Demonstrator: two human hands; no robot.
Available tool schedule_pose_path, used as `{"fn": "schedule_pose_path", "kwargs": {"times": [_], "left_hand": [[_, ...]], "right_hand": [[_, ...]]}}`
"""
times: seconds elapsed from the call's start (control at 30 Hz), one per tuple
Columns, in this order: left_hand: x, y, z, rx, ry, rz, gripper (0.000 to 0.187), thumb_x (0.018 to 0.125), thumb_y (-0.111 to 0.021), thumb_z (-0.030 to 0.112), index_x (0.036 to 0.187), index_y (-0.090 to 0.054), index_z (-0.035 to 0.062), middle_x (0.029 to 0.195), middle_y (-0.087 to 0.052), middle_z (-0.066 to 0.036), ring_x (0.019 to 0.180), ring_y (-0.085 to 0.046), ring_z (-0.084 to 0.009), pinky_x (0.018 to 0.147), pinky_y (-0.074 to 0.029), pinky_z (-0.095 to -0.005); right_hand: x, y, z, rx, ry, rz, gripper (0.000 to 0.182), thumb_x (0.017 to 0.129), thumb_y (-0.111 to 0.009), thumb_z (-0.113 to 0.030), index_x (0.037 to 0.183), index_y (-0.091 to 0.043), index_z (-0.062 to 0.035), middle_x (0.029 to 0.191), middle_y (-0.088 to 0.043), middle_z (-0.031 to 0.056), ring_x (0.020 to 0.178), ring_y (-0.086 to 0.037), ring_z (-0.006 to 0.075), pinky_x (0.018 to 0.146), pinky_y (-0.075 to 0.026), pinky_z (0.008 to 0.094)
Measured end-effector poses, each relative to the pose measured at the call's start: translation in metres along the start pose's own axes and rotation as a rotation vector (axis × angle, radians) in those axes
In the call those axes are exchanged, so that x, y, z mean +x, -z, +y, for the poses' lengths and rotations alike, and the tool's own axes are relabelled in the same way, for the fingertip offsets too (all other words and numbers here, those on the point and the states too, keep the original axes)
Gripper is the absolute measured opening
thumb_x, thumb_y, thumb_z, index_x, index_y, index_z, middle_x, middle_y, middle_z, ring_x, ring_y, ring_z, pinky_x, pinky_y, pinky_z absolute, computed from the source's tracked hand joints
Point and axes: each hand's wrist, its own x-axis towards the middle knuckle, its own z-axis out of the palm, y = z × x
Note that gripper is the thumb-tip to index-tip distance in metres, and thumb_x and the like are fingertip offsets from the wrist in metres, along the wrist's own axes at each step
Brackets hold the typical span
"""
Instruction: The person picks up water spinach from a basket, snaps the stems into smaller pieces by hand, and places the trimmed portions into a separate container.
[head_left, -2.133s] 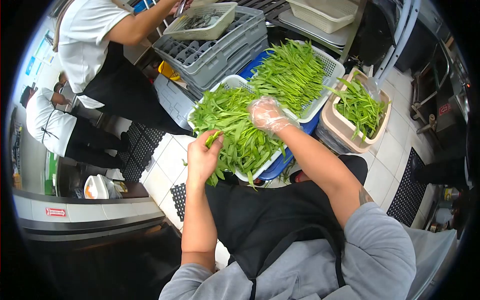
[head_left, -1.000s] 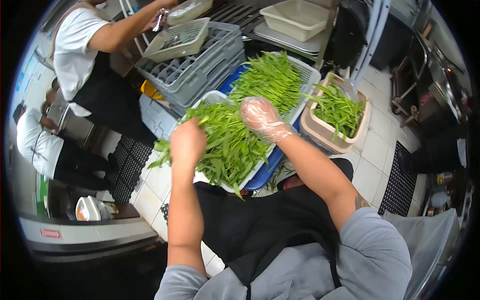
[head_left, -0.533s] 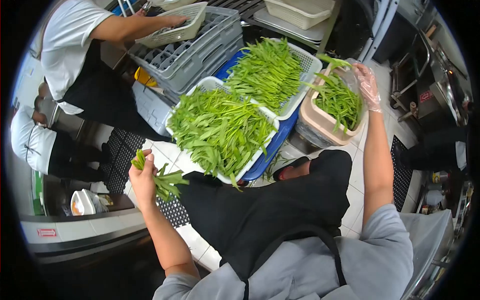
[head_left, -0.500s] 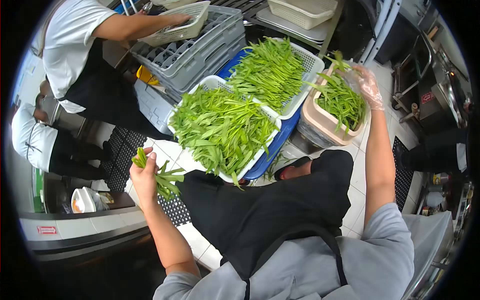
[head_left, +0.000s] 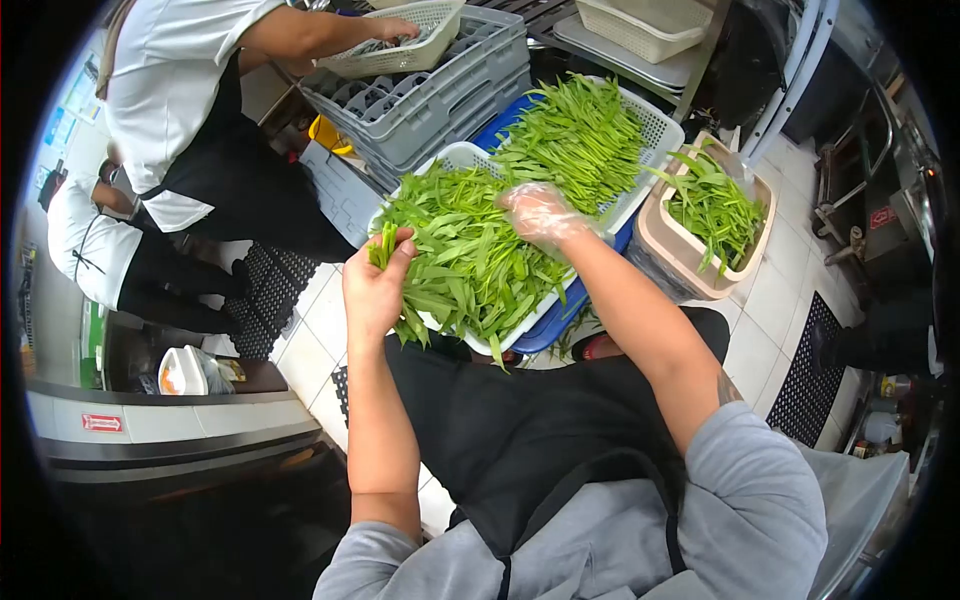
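My bare left hand is closed around a small bunch of water spinach, its cut stems above the thumb and its leaves hanging below. It is at the left side of a white basket heaped with loose water spinach. Over the right part of this heap, my right hand in a clear plastic glove has its fingers curled on some stems; the fingertips are partly hidden among the greens. Behind lies a second white basket with water spinach laid in neater rows.
A beige bin with leafy scraps stands at right. Grey dish racks are stacked behind the baskets, and a blue tray lies beneath them. A co-worker reaches into a cream basket; another person stands farther left.
My right hand has moved left from the beige bin to the heap in the near basket. My left hand, still holding its bunch, has come closer to that basket. The view has shifted slightly.
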Motion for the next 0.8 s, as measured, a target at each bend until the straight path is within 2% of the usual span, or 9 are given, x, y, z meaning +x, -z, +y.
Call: {"fn": "schedule_pose_path", "kwargs": {"times": [0.03,0.17,0.33,0.37,0.47,0.57,0.67,0.7,0.8], "left_hand": [[-0.001,0.004,-0.001,0.026,-0.007,-0.002,0.021,0.098,-0.069,0.012,0.114,-0.073,-0.0011,0.085,-0.070,0.000,0.066,-0.054,-0.0046,0.061,-0.043,-0.0222],[-0.010,0.020,-0.008,0.033,-0.015,0.018,0.022,0.098,-0.070,0.013,0.114,-0.073,-0.0016,0.085,-0.071,0.000,0.067,-0.054,-0.0039,0.061,-0.043,-0.0218],[-0.010,0.010,0.002,0.026,-0.025,0.074,0.021,0.099,-0.068,0.011,0.113,-0.074,-0.0029,0.088,-0.074,-0.002,0.072,-0.058,-0.0046,0.065,-0.047,-0.0230],[-0.008,0.004,0.012,0.034,-0.114,0.081,0.022,0.099,-0.067,0.011,0.114,-0.072,-0.0042,0.092,-0.076,-0.004,0.081,-0.064,-0.0074,0.074,-0.051,-0.0252],[0.009,-0.016,0.031,0.210,-0.340,0.043,0.024,0.097,-0.068,0.009,0.117,-0.071,-0.0021,0.097,-0.077,-0.011,0.089,-0.072,-0.0184,0.084,-0.055,-0.0310],[0.031,-0.038,0.050,0.424,-0.599,-0.072,0.027,0.093,-0.068,0.010,0.120,-0.071,0.0023,0.103,-0.076,-0.019,0.094,-0.074,-0.0327,0.088,-0.056,-0.0394],[0.051,-0.058,0.044,0.565,-0.533,-0.314,0.030,0.092,-0.068,0.013,0.120,-0.071,0.0052,0.106,-0.072,-0.025,0.100,-0.069,-0.0425,0.090,-0.054,-0.0474],[0.056,-0.062,0.043,0.617,-0.436,-0.426,0.028,0.093,-0.067,0.018,0.117,-0.072,0.0034,0.103,-0.072,-0.026,0.098,-0.068,-0.0437,0.088,-0.053,-0.0507],[0.062,-0.065,0.038,0.623,-0.328,-0.495,0.026,0.093,-0.068,0.019,0.112,-0.073,0.0022,0.099,-0.071,-0.027,0.096,-0.068,-0.0446,0.086,-0.053,-0.0511]], "right_hand": [[0.006,0.002,-0.004,-0.085,-0.066,-0.151,0.027,0.087,-0.057,-0.013,0.106,-0.077,-0.0102,0.111,-0.075,0.0168,0.106,-0.071,0.0357,0.093,-0.055,0.0466],[0.021,0.014,0.009,-0.086,-0.087,-0.224,0.030,0.082,-0.061,-0.020,0.106,-0.077,-0.0099,0.113,-0.074,0.0189,0.106,-0.071,0.0367,0.094,-0.054,0.0481],[0.014,0.054,0.013,0.139,0.068,-0.066,0.033,0.083,-0.059,-0.021,0.107,-0.076,-0.0060,0.109,-0.073,0.0217,0.103,-0.069,0.0398,0.092,-0.053,0.0476],[0.012,0.064,0.012,0.191,0.093,-0.070,0.034,0.083,-0.060,-0.022,0.109,-0.076,-0.0060,0.109,-0.073,0.0216,0.103,-0.069,0.0397,0.093,-0.053,0.0473],[0.001,0.097,-0.002,0.282,0.137,-0.145,0.041,0.085,-0.062,-0.025,0.119,-0.074,-0.0056,0.114,-0.071,0.0224,0.110,-0.066,0.0386,0.100,-0.050,0.0457],[-0.012,0.114,-0.012,0.274,0.173,-0.194,0.041,0.088,-0.067,-0.027,0.122,-0.072,-0.0054,0.120,-0.068,0.0213,0.114,-0.063,0.0385,0.102,-0.048,0.0447],[-0.024,0.128,-0.027,0.211,0.135,-0.202,0.038,0.089,-0.067,-0.029,0.119,-0.073,-0.0061,0.116,-0.069,0.0200,0.112,-0.064,0.0381,0.100,-0.049,0.0445],[-0.028,0.127,-0.029,0.239,0.102,-0.177,0.035,0.089,-0.068,-0.030,0.114,-0.073,-0.0057,0.109,-0.069,0.0189,0.109,-0.064,0.0377,0.097,-0.049,0.0449],[-0.033,0.120,-0.021,0.300,0.228,-0.042,0.031,0.087,-0.064,-0.023,0.111,-0.075,-0.0062,0.107,-0.071,0.0216,0.106,-0.066,0.0401,0.096,-0.051,0.0478]]}}
